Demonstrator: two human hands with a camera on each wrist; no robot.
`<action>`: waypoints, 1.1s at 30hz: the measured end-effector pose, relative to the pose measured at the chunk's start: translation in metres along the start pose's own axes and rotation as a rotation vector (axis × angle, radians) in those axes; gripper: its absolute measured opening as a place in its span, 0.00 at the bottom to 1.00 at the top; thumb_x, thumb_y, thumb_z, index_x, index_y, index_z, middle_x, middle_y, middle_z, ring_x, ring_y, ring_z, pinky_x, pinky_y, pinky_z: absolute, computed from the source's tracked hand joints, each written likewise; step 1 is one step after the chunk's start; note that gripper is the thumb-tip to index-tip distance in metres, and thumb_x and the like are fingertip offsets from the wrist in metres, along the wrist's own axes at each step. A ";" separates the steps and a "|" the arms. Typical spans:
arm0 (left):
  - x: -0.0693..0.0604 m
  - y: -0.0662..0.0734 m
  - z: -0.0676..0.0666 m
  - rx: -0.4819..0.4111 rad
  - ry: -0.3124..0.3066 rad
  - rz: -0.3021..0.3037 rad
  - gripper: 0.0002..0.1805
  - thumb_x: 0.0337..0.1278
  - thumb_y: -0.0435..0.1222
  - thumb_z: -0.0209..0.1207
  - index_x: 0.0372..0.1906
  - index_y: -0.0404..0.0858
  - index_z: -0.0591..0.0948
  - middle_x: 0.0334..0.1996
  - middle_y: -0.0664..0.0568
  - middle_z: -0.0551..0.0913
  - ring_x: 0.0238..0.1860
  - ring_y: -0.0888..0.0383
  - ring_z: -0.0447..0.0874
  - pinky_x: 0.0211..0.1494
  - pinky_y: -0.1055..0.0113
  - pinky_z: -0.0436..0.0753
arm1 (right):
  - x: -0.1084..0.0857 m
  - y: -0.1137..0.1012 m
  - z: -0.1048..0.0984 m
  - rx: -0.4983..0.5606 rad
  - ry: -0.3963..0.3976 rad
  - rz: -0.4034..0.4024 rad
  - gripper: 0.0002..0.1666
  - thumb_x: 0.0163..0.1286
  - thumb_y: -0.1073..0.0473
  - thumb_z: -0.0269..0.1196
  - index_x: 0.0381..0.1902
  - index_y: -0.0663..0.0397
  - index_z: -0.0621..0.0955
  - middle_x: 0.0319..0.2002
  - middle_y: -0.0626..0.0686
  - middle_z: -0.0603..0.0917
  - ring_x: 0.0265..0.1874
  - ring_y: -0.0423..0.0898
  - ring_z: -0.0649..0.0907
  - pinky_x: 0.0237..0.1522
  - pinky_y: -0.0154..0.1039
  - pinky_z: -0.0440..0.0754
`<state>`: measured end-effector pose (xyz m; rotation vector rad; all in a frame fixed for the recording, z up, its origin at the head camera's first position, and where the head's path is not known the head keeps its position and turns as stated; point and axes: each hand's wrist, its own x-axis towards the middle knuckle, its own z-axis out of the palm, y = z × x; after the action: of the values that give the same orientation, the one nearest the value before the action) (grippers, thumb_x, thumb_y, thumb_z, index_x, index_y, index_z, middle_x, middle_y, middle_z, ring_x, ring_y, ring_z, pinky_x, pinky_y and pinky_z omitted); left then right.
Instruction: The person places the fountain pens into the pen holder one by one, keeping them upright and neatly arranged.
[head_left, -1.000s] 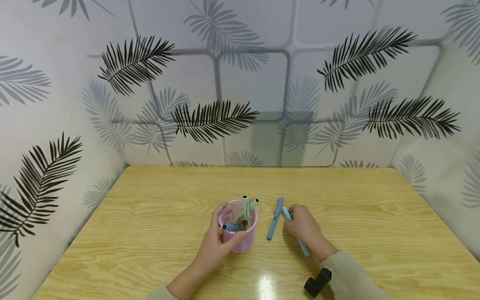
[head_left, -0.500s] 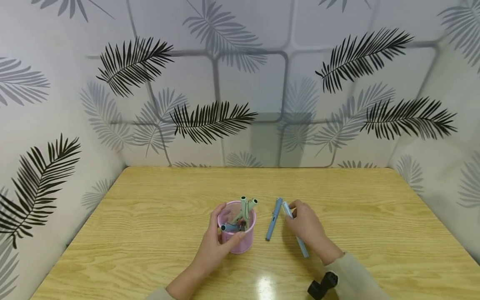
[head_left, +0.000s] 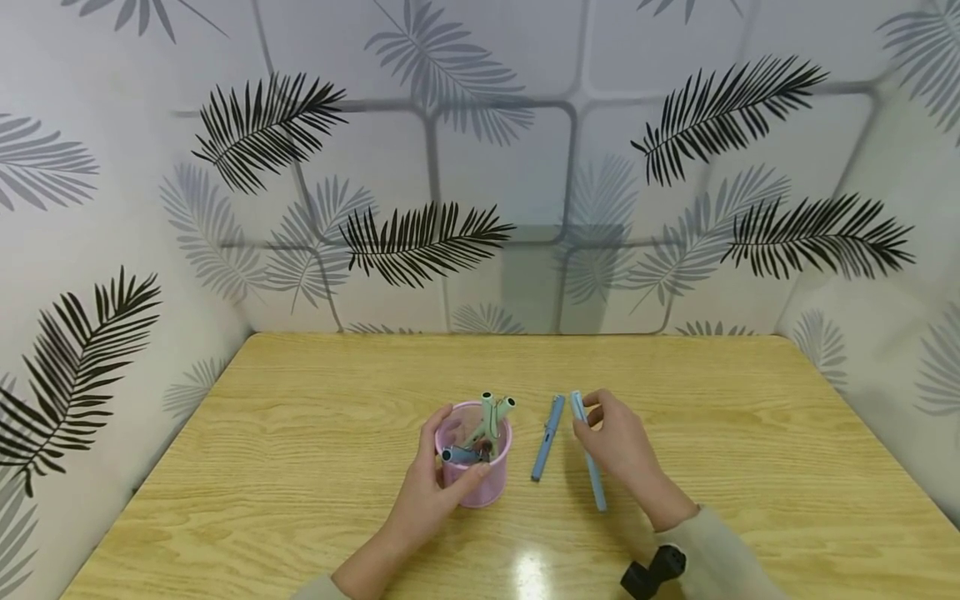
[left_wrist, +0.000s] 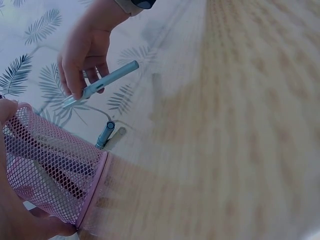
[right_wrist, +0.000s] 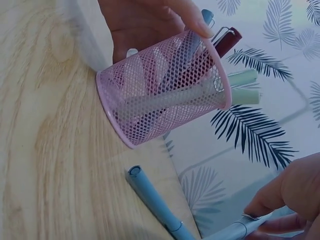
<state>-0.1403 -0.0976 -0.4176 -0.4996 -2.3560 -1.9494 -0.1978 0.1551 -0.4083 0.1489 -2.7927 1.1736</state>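
My left hand [head_left: 427, 492] grips a pink mesh pen holder [head_left: 483, 487] standing upright on the table, thumb across its near side and fingers round its left. Inside are two light green pens [head_left: 489, 410], a blue pen [head_left: 459, 455] and a dark red pen [right_wrist: 229, 42], which shows best in the right wrist view. To the right, my right hand [head_left: 621, 442] pinches a light blue pen [head_left: 595, 479] near its capped upper end. In the left wrist view that held pen [left_wrist: 117, 75] appears raised off the table.
Between the holder and my right hand, a darker blue pen [head_left: 548, 440] lies on the wooden table [head_left: 322, 400]. Leaf-patterned walls [head_left: 390, 308] border the table at the back and sides. A black wrist device [head_left: 654, 571] sits by the right sleeve.
My right hand has raised the light blue pen and turned it more upright, its top shifting slightly away. My left hand and the pen holder have stayed in place.
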 end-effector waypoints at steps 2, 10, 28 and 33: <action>0.002 -0.007 0.000 0.001 0.007 0.008 0.42 0.57 0.35 0.61 0.70 0.42 0.49 0.66 0.36 0.58 0.61 0.36 0.63 0.54 0.41 0.71 | -0.001 -0.002 -0.002 0.016 0.002 0.001 0.17 0.65 0.62 0.58 0.50 0.64 0.72 0.34 0.57 0.78 0.20 0.44 0.74 0.19 0.37 0.72; 0.005 -0.035 0.001 0.027 0.021 0.030 0.42 0.57 0.40 0.62 0.70 0.51 0.50 0.67 0.45 0.59 0.61 0.41 0.65 0.53 0.47 0.74 | -0.008 -0.013 -0.003 0.111 0.048 -0.010 0.16 0.65 0.62 0.59 0.49 0.59 0.71 0.33 0.55 0.76 0.25 0.46 0.78 0.21 0.37 0.75; 0.006 -0.033 0.001 0.009 0.016 0.019 0.42 0.57 0.41 0.62 0.71 0.51 0.49 0.67 0.46 0.59 0.61 0.41 0.66 0.53 0.48 0.74 | -0.026 -0.059 -0.009 0.542 0.219 -0.319 0.17 0.63 0.70 0.60 0.48 0.60 0.69 0.39 0.55 0.76 0.35 0.45 0.80 0.31 0.40 0.83; 0.004 -0.021 0.001 0.003 0.009 0.021 0.42 0.57 0.37 0.61 0.71 0.45 0.49 0.66 0.41 0.58 0.61 0.38 0.65 0.52 0.46 0.74 | -0.028 -0.070 -0.008 0.642 0.246 -0.454 0.17 0.62 0.76 0.59 0.47 0.67 0.68 0.37 0.58 0.75 0.35 0.44 0.80 0.31 0.40 0.83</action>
<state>-0.1494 -0.0992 -0.4369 -0.5119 -2.3385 -1.9344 -0.1598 0.1131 -0.3571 0.6008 -1.9394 1.7465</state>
